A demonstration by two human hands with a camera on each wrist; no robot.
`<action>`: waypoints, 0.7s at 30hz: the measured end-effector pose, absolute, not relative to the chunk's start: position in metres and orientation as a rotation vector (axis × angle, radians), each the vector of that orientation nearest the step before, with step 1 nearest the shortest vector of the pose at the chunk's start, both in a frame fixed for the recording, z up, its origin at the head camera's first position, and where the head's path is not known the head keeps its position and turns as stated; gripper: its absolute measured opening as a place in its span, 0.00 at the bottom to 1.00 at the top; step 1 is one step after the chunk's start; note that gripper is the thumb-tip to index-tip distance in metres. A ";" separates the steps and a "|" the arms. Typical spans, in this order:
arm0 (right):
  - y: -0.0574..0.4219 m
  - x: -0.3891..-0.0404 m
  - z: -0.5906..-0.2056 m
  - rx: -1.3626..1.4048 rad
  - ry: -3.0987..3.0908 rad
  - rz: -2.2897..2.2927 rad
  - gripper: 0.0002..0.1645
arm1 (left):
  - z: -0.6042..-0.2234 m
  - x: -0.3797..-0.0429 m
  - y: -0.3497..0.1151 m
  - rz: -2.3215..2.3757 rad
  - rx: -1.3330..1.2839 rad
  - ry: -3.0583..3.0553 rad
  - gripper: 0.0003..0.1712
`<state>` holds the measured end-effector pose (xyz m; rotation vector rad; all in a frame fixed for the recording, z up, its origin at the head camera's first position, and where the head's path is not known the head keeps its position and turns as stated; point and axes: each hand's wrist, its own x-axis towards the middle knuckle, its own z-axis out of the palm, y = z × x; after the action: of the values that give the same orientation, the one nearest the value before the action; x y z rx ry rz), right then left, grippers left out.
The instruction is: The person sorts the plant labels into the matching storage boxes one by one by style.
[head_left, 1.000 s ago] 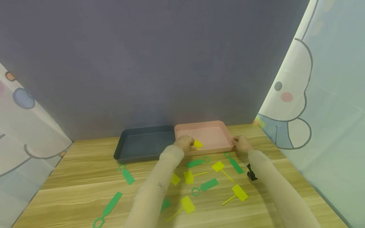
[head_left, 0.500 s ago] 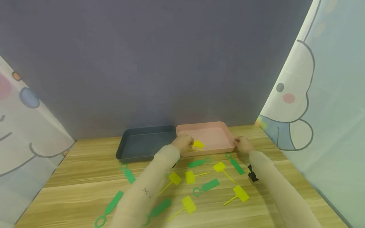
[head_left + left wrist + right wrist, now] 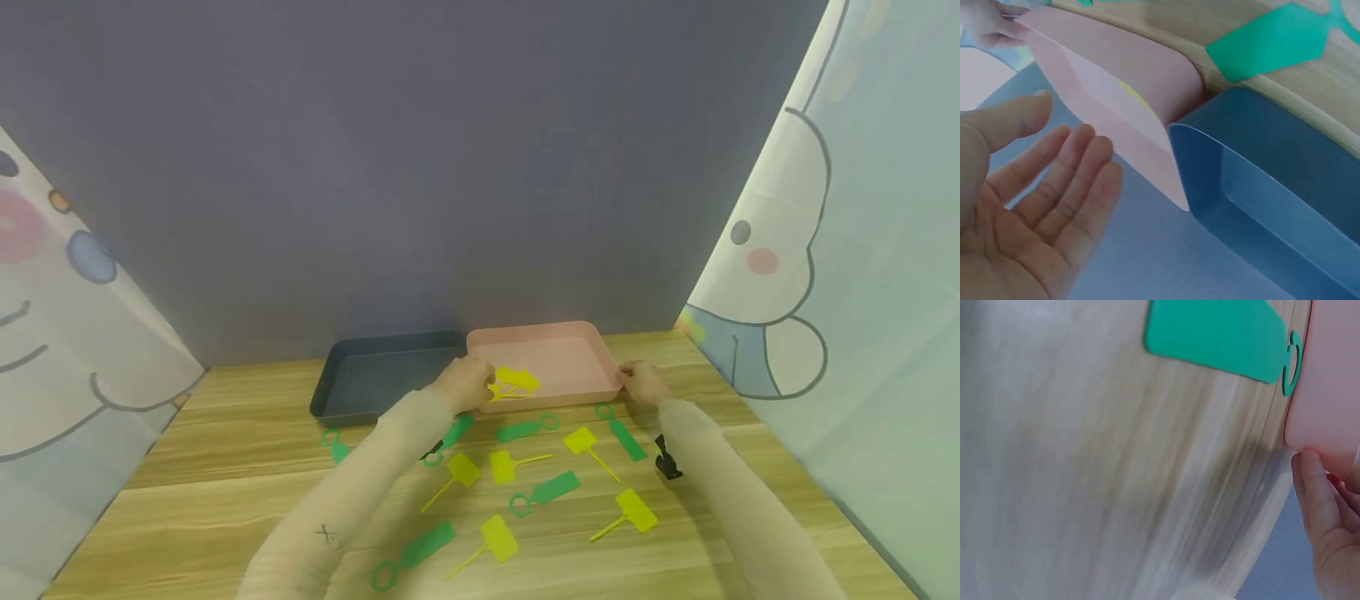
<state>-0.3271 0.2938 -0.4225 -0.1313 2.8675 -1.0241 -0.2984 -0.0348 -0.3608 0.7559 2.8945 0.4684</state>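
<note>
My left hand (image 3: 465,382) is over the front left corner of the pink tray (image 3: 555,354). In the left wrist view its fingers (image 3: 1094,162) are loosely bent, apart from the thumb, with nothing between them. Right below that hand, yellow T-shaped plant tags (image 3: 517,379) lie in the tray's front left part. My right hand (image 3: 642,383) pinches the tray's front right corner. From the right wrist, its fingertips (image 3: 1310,464) show against the pink wall, with the thumb partly cut off by the frame edge.
A dark blue tray (image 3: 375,375) stands left of the pink one, touching it. Several yellow tags (image 3: 498,537) and green ring-ended tags (image 3: 555,487) are spread on the wooden table (image 3: 187,500) in front. A grey panel (image 3: 480,167) rises behind the trays.
My left hand has drawn back slightly to the left, uncovering more yellow tags in the pink tray. The left forearm swung left, baring green tags on the table. My right hand stays at the corner.
</note>
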 end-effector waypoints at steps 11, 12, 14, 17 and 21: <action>0.294 -0.325 -0.422 -0.123 2.850 -1.049 0.19 | -0.369 -0.258 -0.046 0.429 0.755 2.951 0.10; 0.295 -0.325 -0.422 -0.125 2.853 -1.050 0.19 | -0.370 -0.255 -0.047 0.438 0.753 2.950 0.10; 0.295 -0.325 -0.423 -0.121 2.850 -1.061 0.19 | -0.372 -0.248 -0.050 0.435 0.764 2.956 0.12; 0.295 -0.326 -0.424 -0.121 2.847 -1.067 0.19 | -0.375 -0.239 -0.057 0.408 0.760 2.952 0.14; 0.295 -0.325 -0.423 -0.111 2.845 -1.070 0.20 | -0.381 -0.229 -0.068 0.395 0.723 2.929 0.11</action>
<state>-0.3253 0.2945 -0.4229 -0.1106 2.8451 -1.0700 -0.2287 -0.0678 -0.3813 0.7232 2.9290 0.3952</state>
